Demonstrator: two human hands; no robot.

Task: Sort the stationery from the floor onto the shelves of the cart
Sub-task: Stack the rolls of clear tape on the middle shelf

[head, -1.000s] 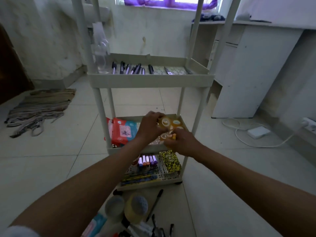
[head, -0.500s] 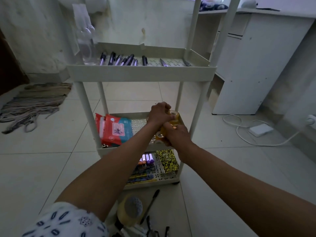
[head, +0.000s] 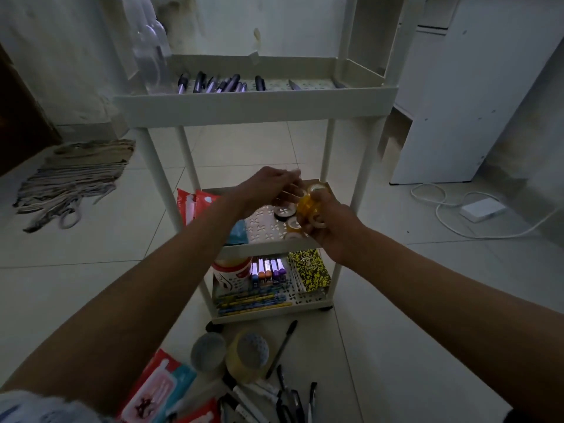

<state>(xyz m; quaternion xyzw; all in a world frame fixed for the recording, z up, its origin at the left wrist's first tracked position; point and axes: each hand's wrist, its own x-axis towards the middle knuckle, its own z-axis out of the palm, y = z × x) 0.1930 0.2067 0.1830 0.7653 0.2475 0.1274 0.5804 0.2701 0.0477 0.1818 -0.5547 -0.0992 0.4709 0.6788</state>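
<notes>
My right hand (head: 332, 227) grips a cluster of small yellow tape rolls (head: 308, 204) over the right side of the cart's middle shelf (head: 265, 224). My left hand (head: 265, 187) reaches in from the left with its blurred fingertips against the rolls. A black tape roll (head: 283, 211) and a yellow one (head: 293, 225) lie on that shelf, with wipe packs (head: 195, 206) at its left. Pens (head: 219, 83) lie on the top shelf (head: 253, 106). On the floor in front are two large tape rolls (head: 248, 355), a black pen (head: 282, 346), markers (head: 259, 398) and wipe packs (head: 158, 389).
The bottom shelf (head: 311, 300) holds a yellow notebook (head: 309, 270), markers (head: 268, 270), pencils (head: 253, 300) and a cup (head: 232, 274). A rug (head: 73, 181) lies at the left. A white cabinet (head: 476, 102) and a charger with cable (head: 482, 209) are at the right.
My view has dropped and moved closer to the cart. Both hands have stayed together at the middle shelf's right side, and the black roll on that shelf now shows.
</notes>
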